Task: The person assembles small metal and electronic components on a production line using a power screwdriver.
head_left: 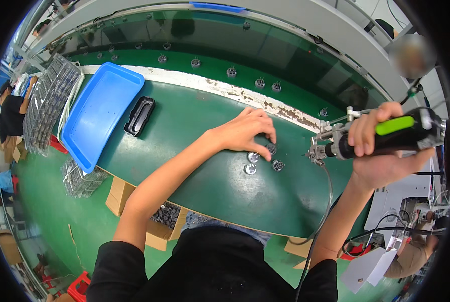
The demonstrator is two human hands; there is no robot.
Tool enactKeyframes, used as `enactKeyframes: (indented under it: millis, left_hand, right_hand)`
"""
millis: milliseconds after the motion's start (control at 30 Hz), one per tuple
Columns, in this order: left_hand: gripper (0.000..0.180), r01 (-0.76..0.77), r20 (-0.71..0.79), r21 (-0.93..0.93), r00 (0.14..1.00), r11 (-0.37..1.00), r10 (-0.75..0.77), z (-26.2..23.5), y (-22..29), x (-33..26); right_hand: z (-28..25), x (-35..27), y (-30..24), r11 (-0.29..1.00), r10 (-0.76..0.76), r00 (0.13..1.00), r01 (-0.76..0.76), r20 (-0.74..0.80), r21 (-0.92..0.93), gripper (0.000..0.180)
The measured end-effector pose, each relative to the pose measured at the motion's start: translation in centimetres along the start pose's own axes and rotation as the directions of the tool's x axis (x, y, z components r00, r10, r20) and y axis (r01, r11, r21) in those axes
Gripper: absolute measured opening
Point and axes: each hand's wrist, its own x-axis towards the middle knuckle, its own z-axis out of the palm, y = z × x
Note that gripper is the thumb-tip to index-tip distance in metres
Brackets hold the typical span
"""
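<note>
The left hand [250, 130] pinches a small, round, dark metal part [271, 148]; the right hand [380, 168] curls its fingers around a black-and-green tool [402, 141].

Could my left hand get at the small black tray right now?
Probably yes: only green tabletop shows between the left hand and the black tray, though that hand is at a small round part.

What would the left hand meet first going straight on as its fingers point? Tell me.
The left hand would likely first meet the small round part beside its thumb; depth is unclear, and they may already touch.
</note>
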Motion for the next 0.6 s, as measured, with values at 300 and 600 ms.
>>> enactKeyframes:
  millis: [300, 600]
  left_hand:
    - [0.034, 0.375, -0.371, 0.04, 0.866, 0.926, -0.335, -2.0, -3.1, 2.1]
    - [0.038, 0.637, -0.537, 0.205, 0.708, 0.743, -0.459, -0.5, -7.1, 6.6]
  right_hand:
    - [-2.8, -0.1, 4.5, 0.982, -0.038, 0.982, 0.072, 0.186, -0.175, 0.092]
    - [-1.3, 0.0, 4.8, 0.997, -0.079, 0.975, 0.079, 0.207, 0.006, 0.031]
